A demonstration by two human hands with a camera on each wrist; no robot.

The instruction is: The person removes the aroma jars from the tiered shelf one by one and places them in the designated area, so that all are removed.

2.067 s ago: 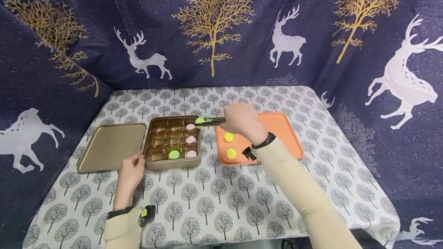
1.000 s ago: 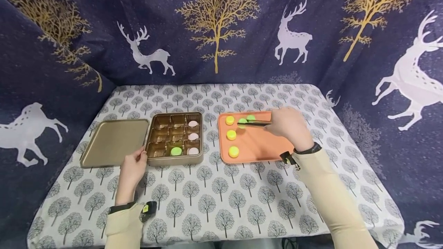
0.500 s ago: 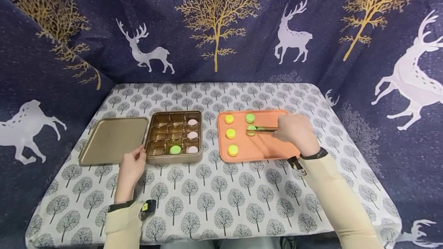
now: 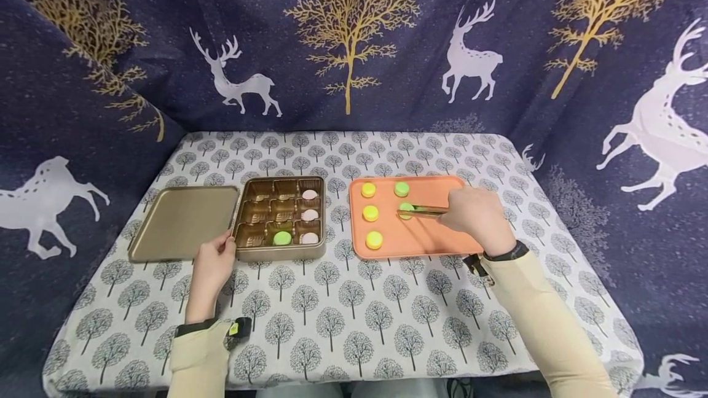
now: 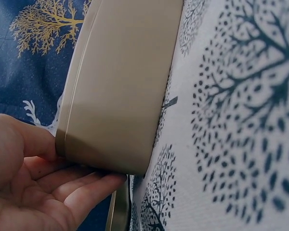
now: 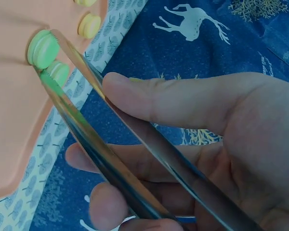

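Tongs are held in the right hand, with the thumb laid on one arm and fingers curled on the other. A green macaron is placed between the tips, left of that hand; whether it is lifted off the orange tray cannot be told. A second green macaron is seen just beyond it, and three yellow macarons are lined up farther left of the right hand. By the left hand, the near left corner of the golden-brown box is pinched between thumb and fingers. Three pink macarons are set in the column farthest from the left hand, with one green piece in the near middle compartment. The shallow lid is laid beyond the left hand, to its left.
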